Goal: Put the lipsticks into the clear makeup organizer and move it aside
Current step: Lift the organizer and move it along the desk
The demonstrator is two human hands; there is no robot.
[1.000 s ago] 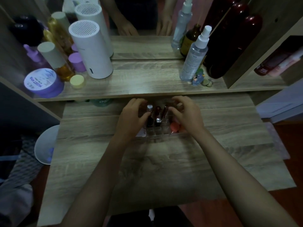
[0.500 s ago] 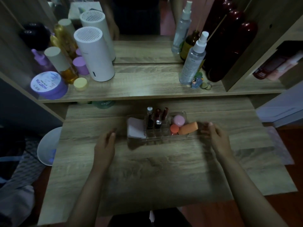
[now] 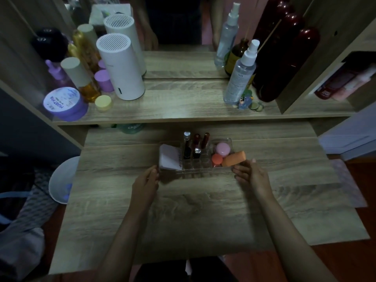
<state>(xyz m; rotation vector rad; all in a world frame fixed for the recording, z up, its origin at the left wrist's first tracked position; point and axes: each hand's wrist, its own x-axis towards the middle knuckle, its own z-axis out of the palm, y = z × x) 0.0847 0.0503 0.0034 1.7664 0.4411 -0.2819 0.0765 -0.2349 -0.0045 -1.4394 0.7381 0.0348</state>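
Note:
The clear makeup organizer (image 3: 201,169) stands in the middle of the wooden desk (image 3: 203,210). Three lipsticks (image 3: 196,146) stand upright in its centre slots. A white compact (image 3: 169,159) lies in its left section; a pink puff (image 3: 222,149), an orange puff (image 3: 217,159) and an orange sponge (image 3: 234,158) fill the right one. My left hand (image 3: 145,184) presses its fingers against the organizer's left end. My right hand (image 3: 251,176) holds the right end, just under the sponge.
The raised shelf (image 3: 183,110) behind carries a white cylinder (image 3: 120,68), a purple jar (image 3: 65,104), a spray bottle (image 3: 241,74) and dark red bottles (image 3: 284,62). A mirror backs it. A white bin (image 3: 63,180) sits left of the desk.
Both hands left the lipsticks, spread out to the sides, then came in to the organizer's two ends. The organizer itself has stayed in place.

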